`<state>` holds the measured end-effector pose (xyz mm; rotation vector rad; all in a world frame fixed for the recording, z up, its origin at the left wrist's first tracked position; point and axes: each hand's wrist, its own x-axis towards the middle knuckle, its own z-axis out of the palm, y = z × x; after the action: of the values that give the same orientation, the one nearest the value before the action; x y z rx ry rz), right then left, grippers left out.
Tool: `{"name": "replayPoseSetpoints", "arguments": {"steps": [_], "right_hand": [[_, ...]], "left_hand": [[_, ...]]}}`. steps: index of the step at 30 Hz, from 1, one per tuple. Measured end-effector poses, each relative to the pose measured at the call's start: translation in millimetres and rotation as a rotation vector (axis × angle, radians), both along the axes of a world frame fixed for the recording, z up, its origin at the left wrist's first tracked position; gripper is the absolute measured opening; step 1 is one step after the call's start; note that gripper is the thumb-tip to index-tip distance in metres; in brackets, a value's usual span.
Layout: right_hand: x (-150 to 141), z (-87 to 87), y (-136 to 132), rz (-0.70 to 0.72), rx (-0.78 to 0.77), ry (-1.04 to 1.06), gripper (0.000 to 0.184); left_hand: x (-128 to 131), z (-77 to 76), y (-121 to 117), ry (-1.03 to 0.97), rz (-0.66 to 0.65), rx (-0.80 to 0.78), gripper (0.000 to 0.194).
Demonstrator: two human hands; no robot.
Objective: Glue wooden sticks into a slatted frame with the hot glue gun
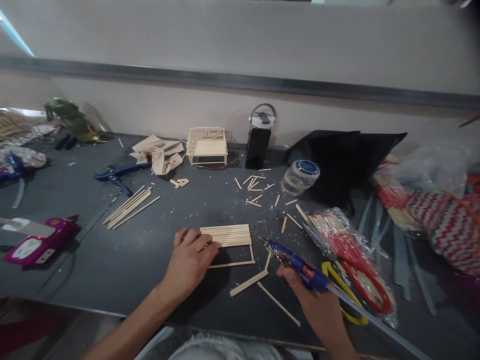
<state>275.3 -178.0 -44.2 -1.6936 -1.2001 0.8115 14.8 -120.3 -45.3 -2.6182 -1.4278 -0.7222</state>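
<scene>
My left hand (191, 260) grips the left end of a small rectangular frame of wooden sticks (231, 236). Several sticks lie side by side across its far half, while the near half is open; the fingers hide its left side. In my right hand (320, 307) is a blue hot glue gun (298, 265), a long clear glue stick trailing from its back. The nozzle points left, just right of the frame and apart from it. Below the nozzle lie a joined pair of sticks (249, 283) and a loose thin stick (279, 304).
A small stick-built piece of model furniture (207, 146) stands near the wall, beside a phone (258, 148). A jar (300, 177), cutting pliers (118, 174), loose sticks (129, 207), a purple device (43, 242) and red-handled scissors (365, 285) on bagged sticks surround the work.
</scene>
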Motion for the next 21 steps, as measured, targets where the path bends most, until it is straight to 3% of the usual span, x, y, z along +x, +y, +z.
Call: {"name": "replayPoseSetpoints", "arguments": {"steps": [10,21], "right_hand": [[6.9,0.4,3.8,0.088,-0.013,-0.049,0.027],[0.5,0.3,6.2,0.000,-0.049,-0.009,0.032]], "left_hand": [[4.7,-4.7,8.3,0.048,-0.043,-0.043,0.015],[6.8,0.6,12.6,0.016,-0.073,-0.104,0.018]]}}
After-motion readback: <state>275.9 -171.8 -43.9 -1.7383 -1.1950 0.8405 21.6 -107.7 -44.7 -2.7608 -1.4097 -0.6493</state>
